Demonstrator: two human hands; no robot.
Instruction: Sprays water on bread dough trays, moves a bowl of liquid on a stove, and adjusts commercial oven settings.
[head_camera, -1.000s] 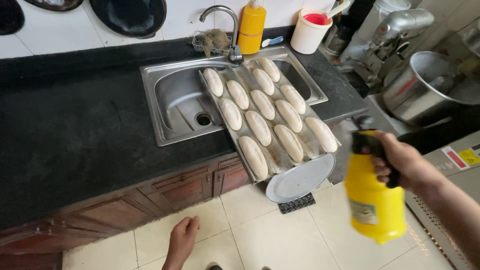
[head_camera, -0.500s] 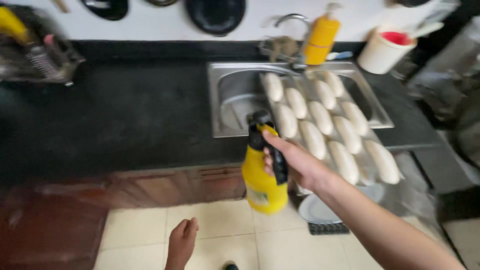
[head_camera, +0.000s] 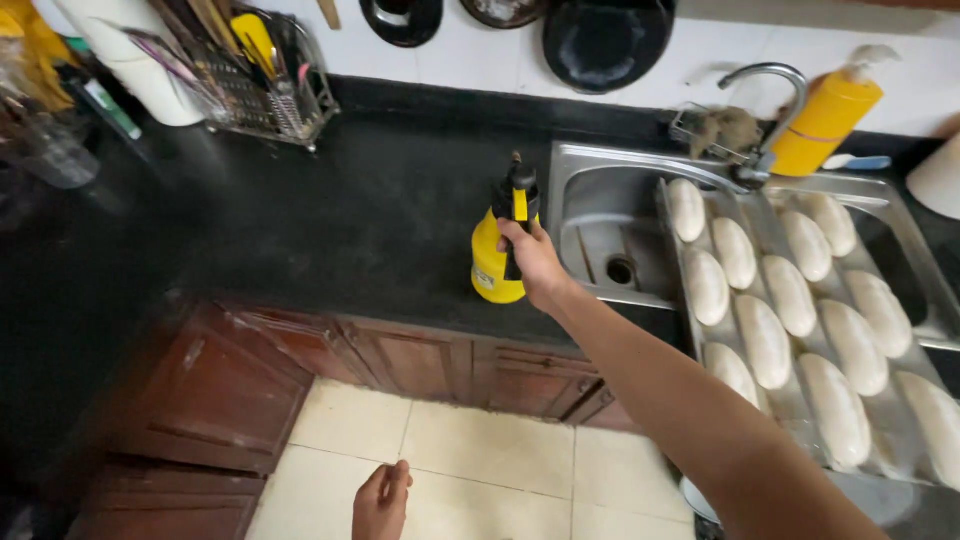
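Moved: yellow spray bottle (head_camera: 497, 262) went from mid-air to the black counter (head_camera: 330, 220), upright, long axis vertical, near the front edge, just left of the sink (head_camera: 600, 215). Right hand (head_camera: 532, 262) wraps its handle. Left hand (head_camera: 380, 500) hangs loosely curled, empty. Open counter to the left.

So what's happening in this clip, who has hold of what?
A person stands at a black kitchen counter. Their right hand grips the handle of a yellow spray bottle, which is at the counter's front edge, just left of the steel sink. A metal tray of pale, unbaked bread rolls lies across the sink. The left hand hangs low over the tiled floor, holding nothing.
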